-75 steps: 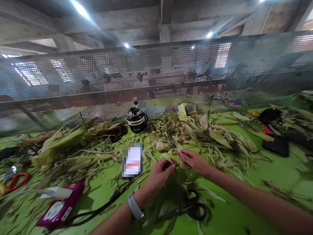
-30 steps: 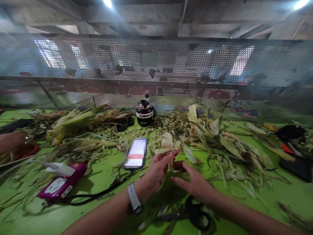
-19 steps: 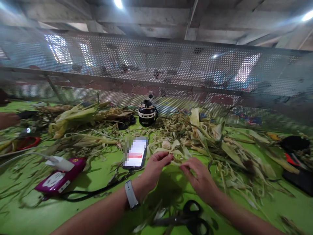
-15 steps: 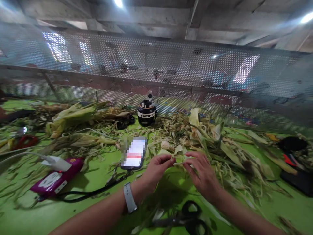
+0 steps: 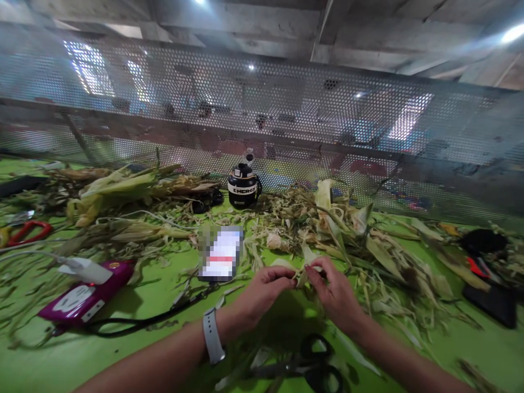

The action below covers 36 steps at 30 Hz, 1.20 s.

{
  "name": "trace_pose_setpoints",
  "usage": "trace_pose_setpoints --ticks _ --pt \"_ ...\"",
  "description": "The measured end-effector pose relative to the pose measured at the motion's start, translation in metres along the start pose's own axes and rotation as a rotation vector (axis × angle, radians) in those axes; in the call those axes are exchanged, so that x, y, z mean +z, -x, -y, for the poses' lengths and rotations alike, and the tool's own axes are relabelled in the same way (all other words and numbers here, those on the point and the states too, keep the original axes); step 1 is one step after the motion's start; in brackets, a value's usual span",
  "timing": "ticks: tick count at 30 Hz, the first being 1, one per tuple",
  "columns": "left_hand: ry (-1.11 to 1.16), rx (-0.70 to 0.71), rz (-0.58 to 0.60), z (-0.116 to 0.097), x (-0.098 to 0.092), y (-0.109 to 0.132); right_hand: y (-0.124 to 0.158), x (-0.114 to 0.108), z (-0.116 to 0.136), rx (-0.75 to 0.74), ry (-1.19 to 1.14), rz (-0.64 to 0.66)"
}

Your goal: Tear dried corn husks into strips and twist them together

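Observation:
Over the green table my left hand (image 5: 268, 292) pinches one side of a pale corn husk piece (image 5: 302, 275), thumb against forefinger. My right hand (image 5: 333, 292) closes thumb and fingers on the other side of the same husk, close to the left. Part of the husk is hidden by the fingers. Black-handled scissors (image 5: 315, 364) lie below my hands among husk scraps. Behind and to the right is a heap of dried corn husks (image 5: 364, 240).
Left of my hands lie a phone (image 5: 223, 255), a purple power strip (image 5: 88, 295) with a white plug, and black cord. A black bottle (image 5: 243, 188) stands before a perforated metal screen (image 5: 286, 103). More husks (image 5: 117, 191) lie far left; a dark phone-like slab (image 5: 491, 303) is at right.
My right hand's fingers have closed in from a looser spread onto the husk. Both hands are a little nearer each other, and the view has shifted slightly.

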State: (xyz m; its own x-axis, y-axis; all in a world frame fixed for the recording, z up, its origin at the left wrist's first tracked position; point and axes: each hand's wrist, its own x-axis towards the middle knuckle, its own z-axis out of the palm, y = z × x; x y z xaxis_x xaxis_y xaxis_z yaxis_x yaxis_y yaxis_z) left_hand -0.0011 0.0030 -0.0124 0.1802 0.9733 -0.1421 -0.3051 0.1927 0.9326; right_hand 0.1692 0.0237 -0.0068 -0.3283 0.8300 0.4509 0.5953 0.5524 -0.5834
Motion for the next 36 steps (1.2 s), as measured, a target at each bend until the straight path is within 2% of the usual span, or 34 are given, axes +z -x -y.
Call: trace_pose_setpoints --ticks 2,8,12,18,22,26,31,36 --pt "0.016 0.007 0.001 0.0 0.0 0.001 0.001 0.002 0.0 0.002 -0.003 0.015" --pt "0.048 0.061 0.105 0.004 -0.002 -0.004 0.001 0.003 -0.002 -0.021 -0.027 0.006" --pt "0.048 0.087 0.116 0.005 -0.003 -0.006 -0.001 0.0 -0.002 -0.055 -0.002 0.018" --pt "-0.048 0.191 0.129 0.004 -0.004 -0.006 0.0 0.003 -0.006 -0.179 0.008 -0.05" --pt "-0.103 0.24 0.12 0.005 -0.003 -0.005 0.003 0.01 -0.013 -0.183 0.002 0.006" --pt "-0.117 0.221 0.106 0.006 -0.001 -0.005 0.005 0.013 -0.012 -0.195 0.049 0.018" --pt "-0.048 0.168 0.151 0.009 0.001 -0.003 0.007 0.014 -0.01 -0.299 0.189 -0.032" --pt "0.024 0.114 0.147 0.009 0.003 0.0 0.009 0.012 -0.007 -0.404 0.291 -0.048"
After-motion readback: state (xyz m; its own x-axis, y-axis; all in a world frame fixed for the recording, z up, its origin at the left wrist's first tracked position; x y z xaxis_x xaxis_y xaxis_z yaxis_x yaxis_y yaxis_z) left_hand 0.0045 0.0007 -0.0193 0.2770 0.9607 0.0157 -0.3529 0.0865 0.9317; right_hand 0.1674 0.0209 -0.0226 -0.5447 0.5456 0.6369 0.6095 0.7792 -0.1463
